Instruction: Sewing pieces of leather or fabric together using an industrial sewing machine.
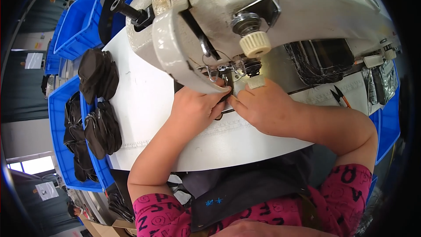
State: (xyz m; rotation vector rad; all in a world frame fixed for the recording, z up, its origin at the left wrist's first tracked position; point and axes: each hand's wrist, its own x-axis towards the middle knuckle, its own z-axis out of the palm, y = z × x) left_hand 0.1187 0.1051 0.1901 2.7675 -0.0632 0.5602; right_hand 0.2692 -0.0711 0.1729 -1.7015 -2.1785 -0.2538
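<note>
Both hands meet under the head of a white sewing machine (302, 6), close to its presser foot (226, 78). My left hand (195, 107) is closed, its thumb and fingertips pinching a small dark piece of fabric (226, 97). From the other side my right hand (265, 105) presses its bent fingers together at the same piece, fingertips nearly touching the left ones. Most of the fabric is hidden by the fingers and the machine's curved white guard (173, 48). A cream tension knob (255, 44) sits just above the right hand.
Black pouches (98, 74) lie at the white table's (144, 123) left edge, beside a blue bin (59, 136) holding more. At the right are a stack of dark fabric pieces with loose threads (322, 61), an orange-handled pointed tool (341, 96) and a clear plastic bag (387, 83).
</note>
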